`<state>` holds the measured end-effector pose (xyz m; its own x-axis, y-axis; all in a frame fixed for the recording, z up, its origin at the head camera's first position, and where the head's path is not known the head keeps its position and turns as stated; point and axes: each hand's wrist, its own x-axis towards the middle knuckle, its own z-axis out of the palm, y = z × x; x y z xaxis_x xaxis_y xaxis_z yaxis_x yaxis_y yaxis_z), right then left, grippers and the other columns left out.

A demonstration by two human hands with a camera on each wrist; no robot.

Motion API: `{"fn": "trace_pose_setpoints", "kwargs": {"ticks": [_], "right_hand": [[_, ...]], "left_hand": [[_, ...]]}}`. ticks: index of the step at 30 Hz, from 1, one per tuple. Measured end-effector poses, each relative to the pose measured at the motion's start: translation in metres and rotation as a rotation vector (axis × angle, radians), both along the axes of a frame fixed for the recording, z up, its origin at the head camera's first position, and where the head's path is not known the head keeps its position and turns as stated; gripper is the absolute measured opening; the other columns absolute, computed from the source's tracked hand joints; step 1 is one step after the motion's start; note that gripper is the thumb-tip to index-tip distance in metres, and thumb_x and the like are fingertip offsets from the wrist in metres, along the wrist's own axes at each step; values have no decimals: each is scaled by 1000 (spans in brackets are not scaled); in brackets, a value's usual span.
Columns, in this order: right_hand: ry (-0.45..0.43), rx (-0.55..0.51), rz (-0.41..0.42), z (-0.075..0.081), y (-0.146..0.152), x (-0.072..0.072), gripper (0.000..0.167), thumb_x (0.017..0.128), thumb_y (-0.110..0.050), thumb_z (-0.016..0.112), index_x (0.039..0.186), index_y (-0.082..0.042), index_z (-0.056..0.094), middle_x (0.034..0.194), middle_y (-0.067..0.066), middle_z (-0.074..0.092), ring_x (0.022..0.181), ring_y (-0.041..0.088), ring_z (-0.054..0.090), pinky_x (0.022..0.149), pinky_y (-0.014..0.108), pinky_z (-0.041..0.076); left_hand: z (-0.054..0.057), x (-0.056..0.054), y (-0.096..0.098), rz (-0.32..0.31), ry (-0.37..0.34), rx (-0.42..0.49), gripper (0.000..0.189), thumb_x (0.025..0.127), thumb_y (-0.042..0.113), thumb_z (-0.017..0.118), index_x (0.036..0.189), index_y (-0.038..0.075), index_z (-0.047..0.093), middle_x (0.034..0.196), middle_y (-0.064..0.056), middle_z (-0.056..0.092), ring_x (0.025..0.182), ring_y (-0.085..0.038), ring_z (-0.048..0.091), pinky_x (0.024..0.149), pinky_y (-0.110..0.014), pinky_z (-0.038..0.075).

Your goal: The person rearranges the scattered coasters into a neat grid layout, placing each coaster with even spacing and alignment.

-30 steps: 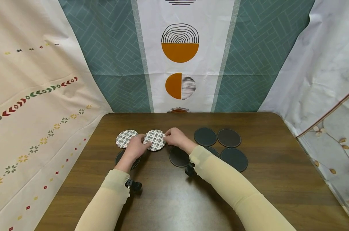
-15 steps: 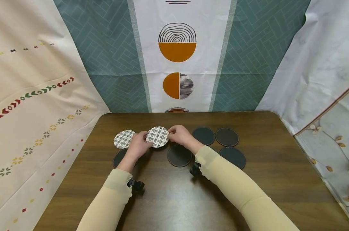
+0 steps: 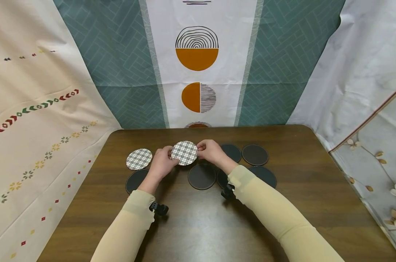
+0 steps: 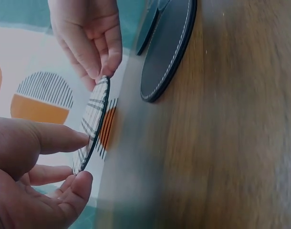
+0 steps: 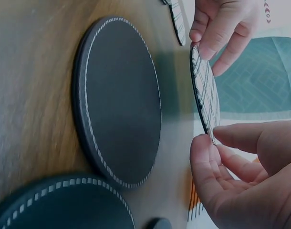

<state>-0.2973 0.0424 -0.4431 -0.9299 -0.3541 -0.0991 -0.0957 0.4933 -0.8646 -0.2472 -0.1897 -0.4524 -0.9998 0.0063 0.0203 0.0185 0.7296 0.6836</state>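
Note:
A round plaid coaster (image 3: 184, 153), white with dark lines and a dark rim, is held up off the table between both hands. My left hand (image 3: 162, 163) pinches its left edge between thumb and fingers, and my right hand (image 3: 212, 151) pinches the right edge. In the left wrist view the coaster (image 4: 95, 121) appears nearly edge-on, apart from the wood. Below it lies a dark stitched coaster (image 3: 201, 177), seen close in the right wrist view. A second plaid coaster (image 3: 139, 159) lies left of my left hand, with another dark coaster (image 3: 134, 181) partly behind that wrist.
Several dark coasters lie in a cluster at the right, among them a brownish one (image 3: 255, 154) and a blue-black one (image 3: 265, 176); my right arm covers part of them. Patterned cloth (image 3: 198, 87) hangs behind the wooden table (image 3: 198, 225).
Both hands have lifted the plaid coaster and carried it rightward and slightly away from me. The dark coaster in front of it now shows fully. The head view has shifted slightly.

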Motion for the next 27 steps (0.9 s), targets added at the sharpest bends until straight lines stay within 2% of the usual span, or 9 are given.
{"fn": "trace_pose_setpoints", "kwargs": {"ticks": [11, 19, 27], "right_hand": [[22, 33, -62, 2, 22, -4, 32, 104, -2, 70, 135, 4, 71, 118, 18, 73, 97, 30, 78, 89, 41, 62], [46, 80, -75, 1, 37, -7, 32, 106, -5, 67, 137, 2, 70, 121, 18, 72, 100, 33, 78, 92, 45, 60], [89, 149, -104, -3, 48, -14, 31, 105, -7, 68, 135, 1, 72, 118, 15, 74, 96, 28, 77, 92, 45, 59]], "left_hand": [[-4, -10, 23, -27, 14, 43, 61, 102, 10, 79, 155, -8, 54, 126, -23, 58, 108, -33, 59, 91, -49, 51], [-6, -19, 37, -48, 45, 24, 57, 100, 7, 80, 150, -10, 57, 121, -23, 61, 113, -35, 56, 93, -50, 52], [-8, -27, 51, -60, 60, 22, 53, 98, 5, 80, 145, -9, 61, 117, -22, 64, 116, -35, 56, 95, -49, 52]]}}
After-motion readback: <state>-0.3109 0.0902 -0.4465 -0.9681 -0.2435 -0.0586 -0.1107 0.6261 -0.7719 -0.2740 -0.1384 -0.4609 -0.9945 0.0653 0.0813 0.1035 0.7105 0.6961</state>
